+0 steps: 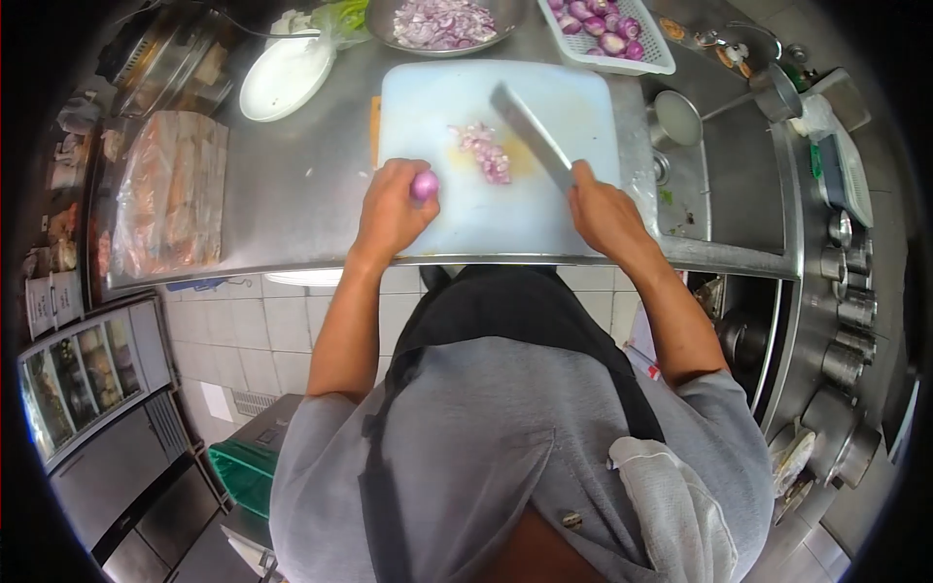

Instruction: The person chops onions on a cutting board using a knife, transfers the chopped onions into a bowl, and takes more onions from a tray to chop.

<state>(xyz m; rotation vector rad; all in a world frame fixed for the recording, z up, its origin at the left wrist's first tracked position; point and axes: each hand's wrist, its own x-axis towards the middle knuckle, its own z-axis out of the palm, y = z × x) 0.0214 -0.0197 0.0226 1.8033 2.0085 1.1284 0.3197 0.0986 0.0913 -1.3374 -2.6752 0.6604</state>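
A tiled floor [233,321] lies beneath you, with a steel counter [272,194] under the cutting board [428,107]. Just past the board's far edge stands a metal bowl [510,17] of chopped onion; off its far right corner sits a white basket [622,66] of whole purple onions. At the board's right side your right hand [607,216] is wrapped round the handle of a knife [536,131], its blade slanting over the board toward the far edge. At the board's left side your left hand [389,204] has a narrow grip on one onion [425,186]. You seem to be chopping, between cuts; the next move calls for a steady onion, flat side down, and fingers tucked away from the blade. Near the board's middle, chopped pieces [491,160] lie loosely heaped, pale and purple. Your held onion looks small, round and glossy purple; whether it touches the board, you can't tell.
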